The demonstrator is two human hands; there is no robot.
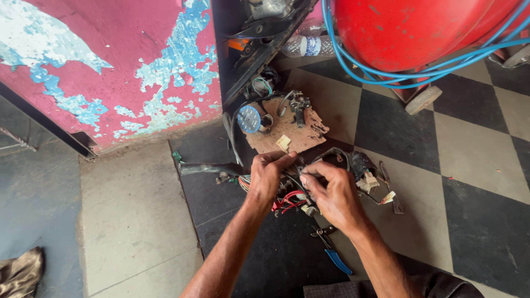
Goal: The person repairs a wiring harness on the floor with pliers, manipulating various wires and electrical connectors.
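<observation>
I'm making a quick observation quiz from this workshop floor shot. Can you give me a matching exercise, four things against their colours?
Things:
1. big tank
2. coiled hose
3. pliers handle
4. cardboard piece

Colours:
A. brown
B. red
C. light blue, looped around the tank's base
D. blue, lying on a dark tile near the right hand

Pairs: 1-B, 2-C, 3-D, 4-A
</observation>
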